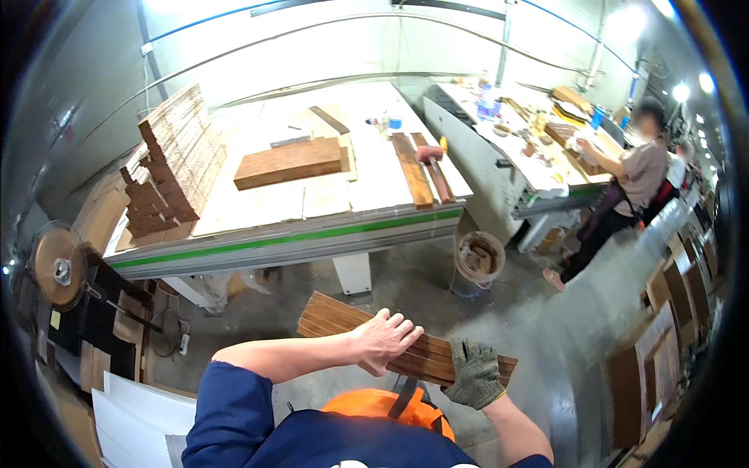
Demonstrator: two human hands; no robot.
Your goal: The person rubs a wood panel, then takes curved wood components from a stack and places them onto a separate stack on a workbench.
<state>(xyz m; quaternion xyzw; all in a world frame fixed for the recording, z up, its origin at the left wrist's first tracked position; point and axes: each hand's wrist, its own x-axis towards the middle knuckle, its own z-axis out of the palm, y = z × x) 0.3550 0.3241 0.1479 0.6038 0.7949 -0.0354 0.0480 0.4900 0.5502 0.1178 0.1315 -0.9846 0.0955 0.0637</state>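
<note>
A long bundle of brown wooden planks [331, 316] lies across the front of my body, its left end higher than its right. My bare left hand [384, 341] grips it near the middle, with fingers curled over the far edge. Towards the right end, my right hand [474, 376], in a grey knit glove, is closed around the planks. Several parallel seams run along their length. Below the hands, an orange apron [359, 402] shows at my waist.
Ahead stands a worktable [312, 234] with a stack of planks [175, 168], a wooden block [289, 162] and a mallet [429, 154]. A bucket [478, 257] sits by its right corner. A fan [58, 265] stands left. A co-worker [644, 164] works at another table, right.
</note>
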